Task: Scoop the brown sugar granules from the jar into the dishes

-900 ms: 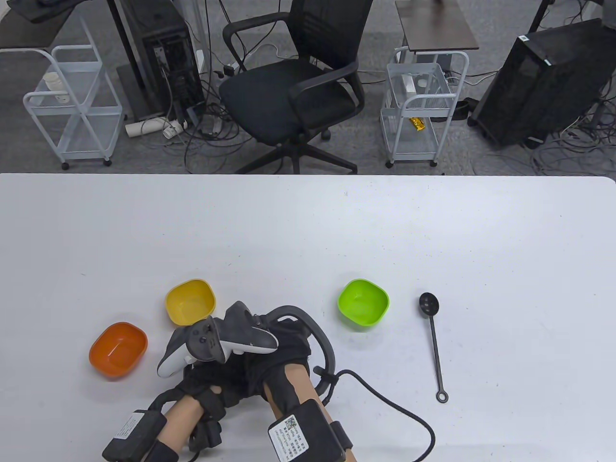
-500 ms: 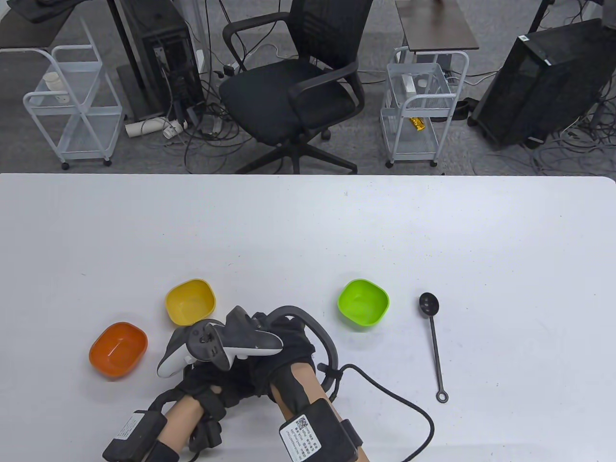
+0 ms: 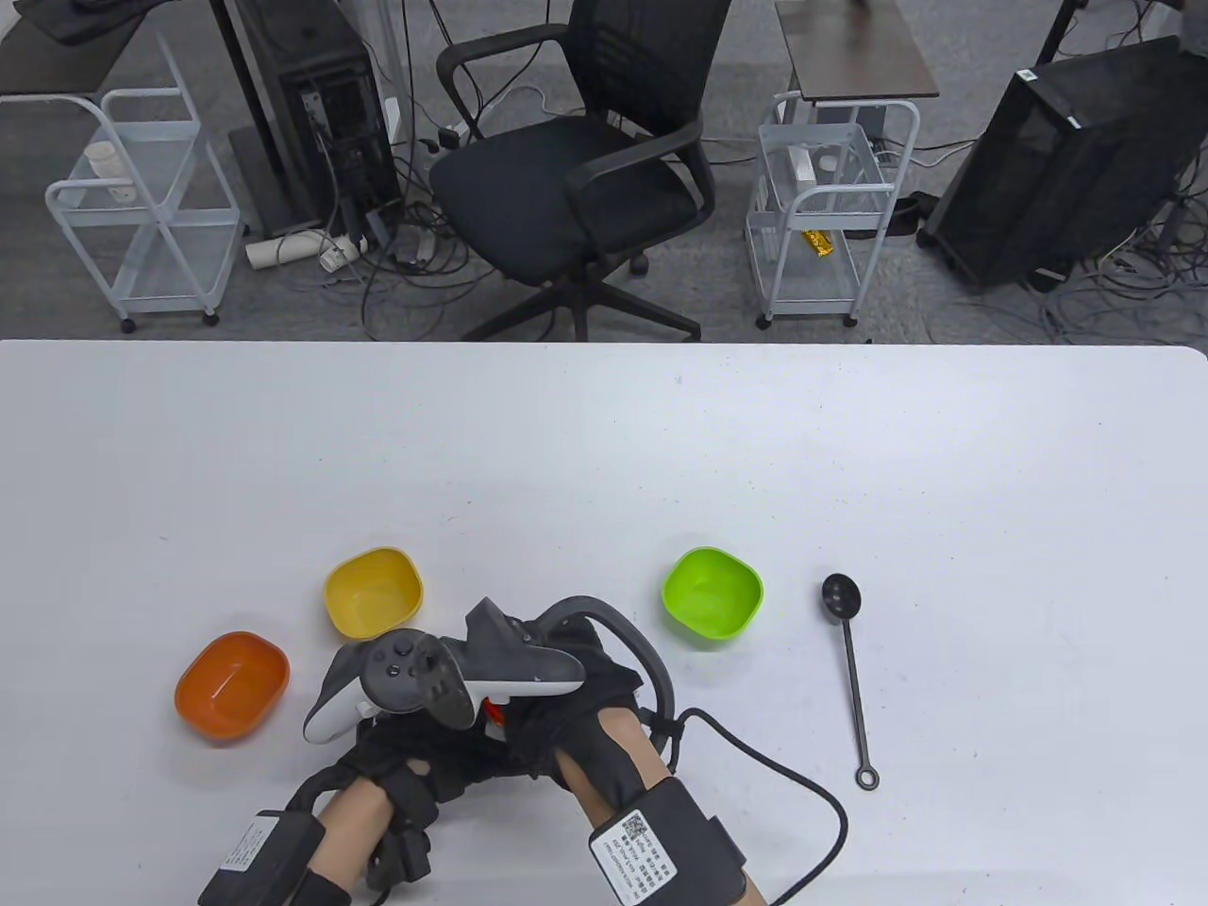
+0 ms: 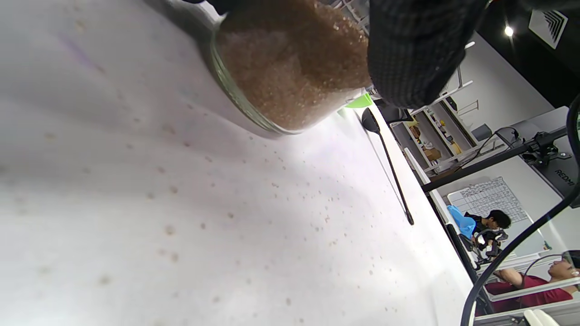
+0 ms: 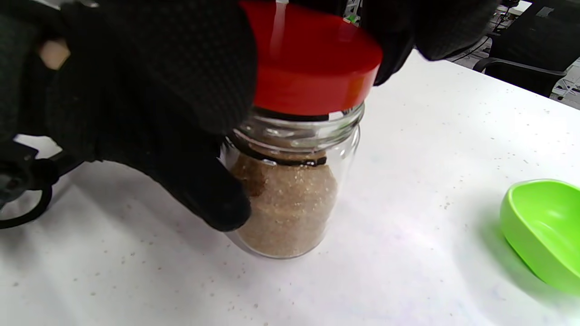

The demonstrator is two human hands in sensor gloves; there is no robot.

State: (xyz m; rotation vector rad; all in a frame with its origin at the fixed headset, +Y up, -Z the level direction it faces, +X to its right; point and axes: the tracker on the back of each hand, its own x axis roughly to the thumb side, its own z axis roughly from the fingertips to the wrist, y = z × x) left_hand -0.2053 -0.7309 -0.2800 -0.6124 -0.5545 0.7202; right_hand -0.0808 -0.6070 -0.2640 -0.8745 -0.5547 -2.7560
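A glass jar of brown sugar (image 5: 290,203) stands on the white table, topped by a red lid (image 5: 312,68). In the table view only a sliver of the red lid (image 3: 493,710) shows under the trackers. My left hand (image 3: 411,750) grips the jar (image 4: 290,77) around its body. My right hand (image 3: 576,703) grips the lid from above, fingers curled over its edge. Three empty dishes sit nearby: orange (image 3: 231,686), yellow (image 3: 374,592) and green (image 3: 713,596). A black spoon (image 3: 849,661) lies right of the green dish, untouched.
A black cable (image 3: 802,802) loops over the table from my right wrist. Fine brown granules speckle the tabletop (image 4: 226,203). Beyond the far table edge (image 3: 604,344) stand an office chair and wire carts.
My right wrist and forearm have swung to the right while the hand stays on the lid, and its tracker has turned. A strip of red lid now shows. The left hand stayed put.
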